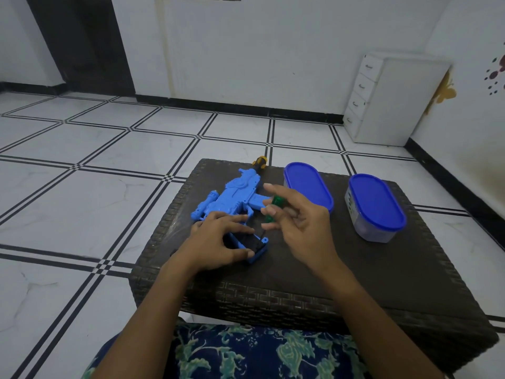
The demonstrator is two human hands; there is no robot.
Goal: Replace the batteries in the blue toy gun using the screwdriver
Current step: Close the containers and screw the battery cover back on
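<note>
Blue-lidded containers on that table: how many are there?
2. One blue-lidded container stands just beyond the right hand; the other container sits further right on the wicker table. No others show.

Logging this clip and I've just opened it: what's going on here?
A person sits at a dark woven table, working on the blue toy gun lying flat on it. The left hand holds the gun's handle end, while the right hand grips a green-handled screwdriver, tip down at that handle's edge. One blue-lidded container and a second container stand closed on the right.
</note>
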